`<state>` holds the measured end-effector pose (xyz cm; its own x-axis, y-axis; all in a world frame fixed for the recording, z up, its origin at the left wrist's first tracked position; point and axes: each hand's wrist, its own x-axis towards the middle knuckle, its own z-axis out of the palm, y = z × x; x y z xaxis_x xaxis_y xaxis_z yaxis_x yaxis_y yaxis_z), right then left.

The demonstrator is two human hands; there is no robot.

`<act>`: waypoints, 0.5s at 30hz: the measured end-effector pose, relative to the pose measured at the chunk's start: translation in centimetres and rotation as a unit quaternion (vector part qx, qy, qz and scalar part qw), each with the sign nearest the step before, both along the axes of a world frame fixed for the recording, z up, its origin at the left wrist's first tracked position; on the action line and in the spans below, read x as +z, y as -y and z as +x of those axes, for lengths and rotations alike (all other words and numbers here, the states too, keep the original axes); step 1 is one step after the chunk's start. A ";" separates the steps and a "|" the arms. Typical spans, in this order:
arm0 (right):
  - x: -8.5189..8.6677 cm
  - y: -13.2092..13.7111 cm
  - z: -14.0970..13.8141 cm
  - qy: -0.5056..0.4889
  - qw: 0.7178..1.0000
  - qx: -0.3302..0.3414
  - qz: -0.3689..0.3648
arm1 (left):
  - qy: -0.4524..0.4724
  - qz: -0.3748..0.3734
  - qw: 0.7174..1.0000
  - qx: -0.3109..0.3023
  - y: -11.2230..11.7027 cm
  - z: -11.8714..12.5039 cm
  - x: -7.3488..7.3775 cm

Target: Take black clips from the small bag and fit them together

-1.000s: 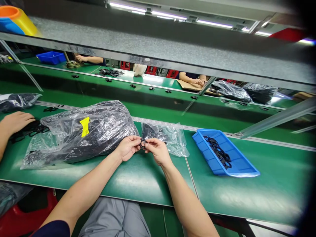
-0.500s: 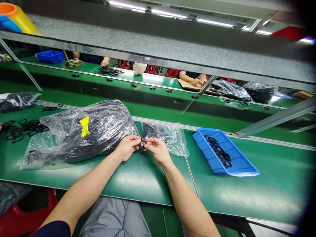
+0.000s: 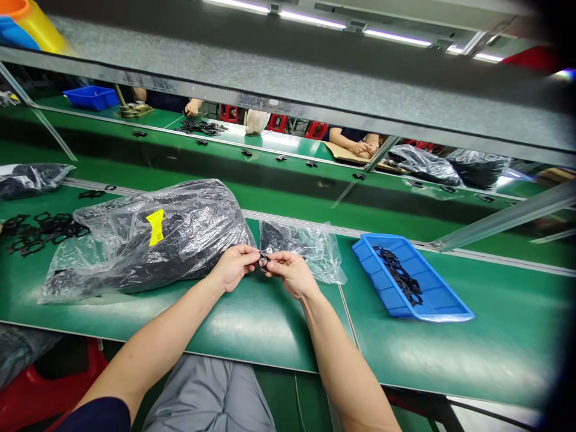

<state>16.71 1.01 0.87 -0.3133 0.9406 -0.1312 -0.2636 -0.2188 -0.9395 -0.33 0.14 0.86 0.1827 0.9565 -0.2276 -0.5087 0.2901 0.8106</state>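
Observation:
A small black part (image 3: 263,261), perhaps plastic with an opening in it, is pinched between both my hands above the green bench. My left hand (image 3: 234,267) grips one side with thumb and forefinger. On the other side, my right hand (image 3: 291,273) closes on it the same way. The fingertips cover much of the part. Just behind my left hand lies a large clear bag (image 3: 189,222) of dark contents with a yellow label. Beyond my right hand is a smaller clear bag (image 3: 310,249), dark inside. A blue tray (image 3: 443,300) to the right holds several black parts (image 3: 400,276).
Loose black parts (image 3: 40,231) lie at the left, near another bag (image 3: 33,180). Behind the bench runs a green belt (image 3: 306,204) with single black parts along its far edge. A metal shelf (image 3: 288,108) crosses overhead. Across from me, co-workers' hands (image 3: 362,147) show.
My hands remain together on the black part, which has turned slightly between the fingertips. My right hand has shifted a little to the right. The view has tilted slightly.

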 end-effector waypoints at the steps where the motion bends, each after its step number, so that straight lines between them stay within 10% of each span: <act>1: 0.0 0.0 0.0 -0.008 1.000 0.002 -0.010 | 0.000 0.000 1.000 0.001 0.0 0.0 0.0; 15: 0.6 0.0 0.2 -0.102 0.977 0.105 -0.158 | -0.009 -0.002 1.000 0.011 0.1 0.2 0.3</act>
<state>16.96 1.01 1.42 -0.5439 0.7760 -0.3194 -0.3563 -0.5582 -0.7493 -0.10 0.03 1.12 0.1583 0.9591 -0.2346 -0.5001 0.2827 0.8185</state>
